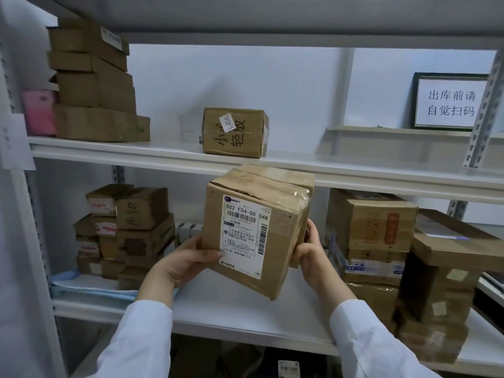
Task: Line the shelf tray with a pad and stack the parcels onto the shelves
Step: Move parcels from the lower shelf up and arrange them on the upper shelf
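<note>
A brown cardboard parcel (253, 230) with a white shipping label hangs in the air in front of the white shelf unit, tilted, between the upper shelf (169, 152) and the lower shelf (240, 312). My left hand (188, 259) grips its lower left side, thumb on the label. My right hand (311, 252) grips its right side. A blue-and-white pad (81, 286) lies on the lower shelf at the left, under a stack of small parcels (128, 233).
On the upper shelf stand a tall parcel stack (92, 85) at the left, a pink packet (39, 113) and a lone box with handwriting (236, 132). Larger parcels (373, 236) crowd the lower shelf's right side. A framed sign (450, 102) leans at the back right.
</note>
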